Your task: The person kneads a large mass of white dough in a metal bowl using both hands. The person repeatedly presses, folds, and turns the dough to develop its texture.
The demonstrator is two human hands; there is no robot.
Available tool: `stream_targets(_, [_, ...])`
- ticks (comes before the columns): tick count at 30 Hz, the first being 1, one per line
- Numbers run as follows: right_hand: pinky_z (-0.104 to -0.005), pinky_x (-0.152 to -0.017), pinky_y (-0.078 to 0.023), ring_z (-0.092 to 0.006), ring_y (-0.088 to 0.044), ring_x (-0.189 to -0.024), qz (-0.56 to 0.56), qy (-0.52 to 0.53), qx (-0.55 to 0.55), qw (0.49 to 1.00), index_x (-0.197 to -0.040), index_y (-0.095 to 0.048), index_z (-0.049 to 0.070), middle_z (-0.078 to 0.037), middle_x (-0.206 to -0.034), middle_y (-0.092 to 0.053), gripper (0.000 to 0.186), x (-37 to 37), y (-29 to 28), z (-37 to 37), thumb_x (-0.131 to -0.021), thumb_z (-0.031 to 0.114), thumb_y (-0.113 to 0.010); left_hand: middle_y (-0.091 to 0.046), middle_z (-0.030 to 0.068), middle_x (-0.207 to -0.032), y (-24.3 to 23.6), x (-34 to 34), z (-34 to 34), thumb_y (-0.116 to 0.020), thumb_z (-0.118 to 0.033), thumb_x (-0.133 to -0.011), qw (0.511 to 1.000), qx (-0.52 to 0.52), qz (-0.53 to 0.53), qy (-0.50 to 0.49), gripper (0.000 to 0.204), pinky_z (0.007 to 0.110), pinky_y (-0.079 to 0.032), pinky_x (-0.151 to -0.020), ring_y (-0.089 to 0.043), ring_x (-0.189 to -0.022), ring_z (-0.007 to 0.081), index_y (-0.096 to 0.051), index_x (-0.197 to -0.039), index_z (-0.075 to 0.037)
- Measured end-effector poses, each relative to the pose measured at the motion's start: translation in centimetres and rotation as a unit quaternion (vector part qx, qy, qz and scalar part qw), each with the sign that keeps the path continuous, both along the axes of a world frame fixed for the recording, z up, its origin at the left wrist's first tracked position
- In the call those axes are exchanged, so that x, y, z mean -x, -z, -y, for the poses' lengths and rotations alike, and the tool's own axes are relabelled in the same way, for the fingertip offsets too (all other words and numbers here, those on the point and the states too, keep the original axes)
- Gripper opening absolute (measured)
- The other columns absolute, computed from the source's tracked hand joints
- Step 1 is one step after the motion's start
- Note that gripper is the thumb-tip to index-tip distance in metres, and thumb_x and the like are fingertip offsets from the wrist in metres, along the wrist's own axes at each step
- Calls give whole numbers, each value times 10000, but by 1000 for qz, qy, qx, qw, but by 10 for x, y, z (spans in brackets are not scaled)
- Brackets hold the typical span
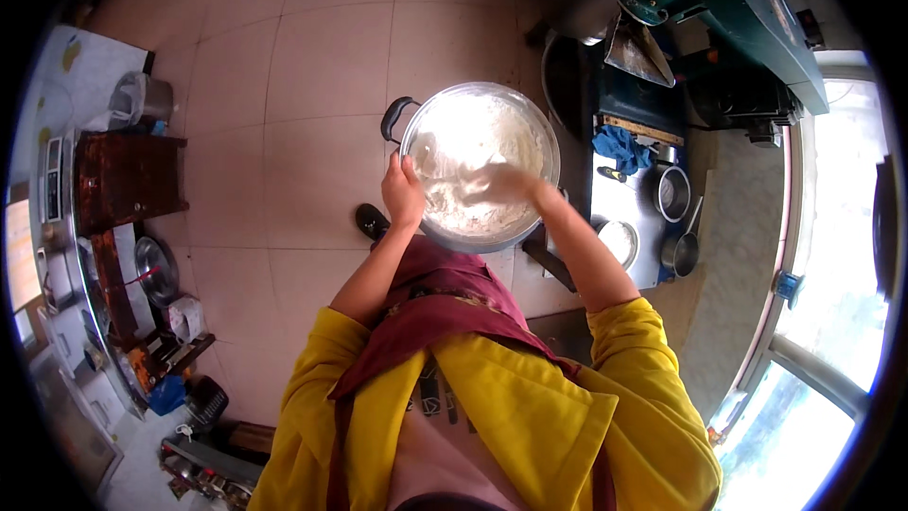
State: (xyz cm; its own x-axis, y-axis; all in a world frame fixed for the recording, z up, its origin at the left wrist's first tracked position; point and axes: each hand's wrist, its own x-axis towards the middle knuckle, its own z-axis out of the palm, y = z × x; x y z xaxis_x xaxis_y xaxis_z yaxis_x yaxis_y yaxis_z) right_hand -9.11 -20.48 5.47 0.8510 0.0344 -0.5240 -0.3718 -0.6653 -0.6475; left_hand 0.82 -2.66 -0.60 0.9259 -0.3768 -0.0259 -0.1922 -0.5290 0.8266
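In front of me is a wide metal pot [484, 244] with black side handles, tipped so that its inside faces me. White flour [482, 128] covers much of its bottom, with crumbly clumps toward the near side. My left hand [404, 193] grips the pot's left rim, thumb on the inner side, just below the left handle [395, 117]. Reaching in over the right rim, my right hand [506, 187] is in the flour. Motion smears its fingers, so I cannot make out their pose or anything in them.
At right, a worktop holds a metal bowl [672, 192], a saucepan [680, 254], a bowl with pale contents [619, 244] and a blue cloth [621, 146]. A green machine [747, 0] stands at far right. Wooden furniture [132, 180] lines the left, over a tiled floor [322, 66].
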Motion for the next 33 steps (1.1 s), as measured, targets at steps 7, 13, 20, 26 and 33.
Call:
stream_targets(7, [-360, -873, -490, -243, -631, -972, 98, 139, 142, 975, -984, -681, 59, -85, -1010, -679, 290, -75, 102, 36, -920, 238, -462, -626, 242, -825, 13, 7, 12, -432, -198, -974, 999, 43, 24, 19, 239, 477, -446, -675, -590, -798, 443, -542, -1054, -1])
stream_targets(13, [-366, -842, -509, -257, -620, -997, 149, -147, 246, 946, -1019, -674, 77, -88, -1024, -668, 271, -82, 105, 10, -883, 248, -514, -630, 243, -839, 11, 6, 6, -433, -190, -973, 999, 40, 19, 18, 234, 472, -450, -680, -596, -800, 441, -550, -1064, -8])
stream_targets(20, [-526, -1020, -329, -276, -533, -1099, 223, 71, 428, 873, -985, -663, 93, -94, -1065, -621, 263, -13, 64, -79, -780, 246, -602, -636, 232, -877, 15, 9, 2, -438, -187, -967, 1000, 19, 23, -7, 233, 472, -451, -698, -595, -822, 434, -558, -1076, -20])
stream_targets(26, [-488, -978, -364, -286, -544, -1045, 344, 19, 257, 903, -1009, -652, 136, -55, -1027, -605, 326, 33, 16, -54, -737, 314, -624, -625, 224, -826, 7, 10, -3, -455, -177, -958, 1000, 9, 16, 3, 205, 486, -443, -671, -582, -780, 436, -561, -1005, -7])
stream_targets(33, [-504, -957, -349, -276, -540, -991, 366, 53, 242, 897, -963, -647, 154, -58, -1003, -599, 382, 7, 64, -44, -715, 442, -615, -612, 238, -799, 9, 11, -4, -466, -149, -955, 999, -7, 29, 22, 201, 469, -448, -626, -582, -746, 433, -567, -947, 25])
